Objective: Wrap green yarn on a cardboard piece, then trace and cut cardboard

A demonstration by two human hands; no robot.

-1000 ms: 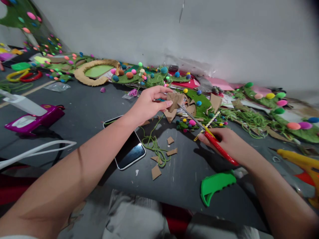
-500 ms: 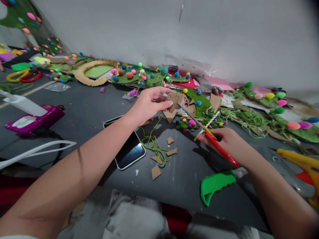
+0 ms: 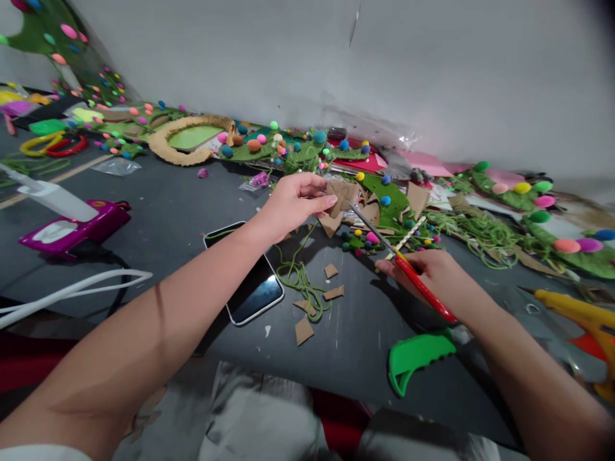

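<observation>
My left hand (image 3: 302, 198) pinches a small piece of brown cardboard (image 3: 342, 192) that has pen lines drawn on it. In my right hand (image 3: 427, 272) is a pair of scissors (image 3: 408, 269) with red and yellow handles, its blades pointing up and left. The blade tips meet the cardboard's right edge; whether they bite into it I cannot tell. Below the hands lie cardboard scraps (image 3: 303, 331) and a tangle of green yarn (image 3: 300, 282). A phone (image 3: 254, 291) rests face up, partly hidden under my left forearm.
A green plastic cutter-like tool (image 3: 418, 358) lies near the front edge, with a yellow glue gun (image 3: 571, 307) at right. A purple device (image 3: 77, 230) and white cable (image 3: 96, 282) occupy the left. Green felt pieces with pompoms (image 3: 254, 150) line the wall beside a curved tan ring (image 3: 163, 144).
The view has shifted slightly, so most things sit a little further right. My hands keep the same hold on the cardboard and scissors; the scissors' handles look slightly closer together.
</observation>
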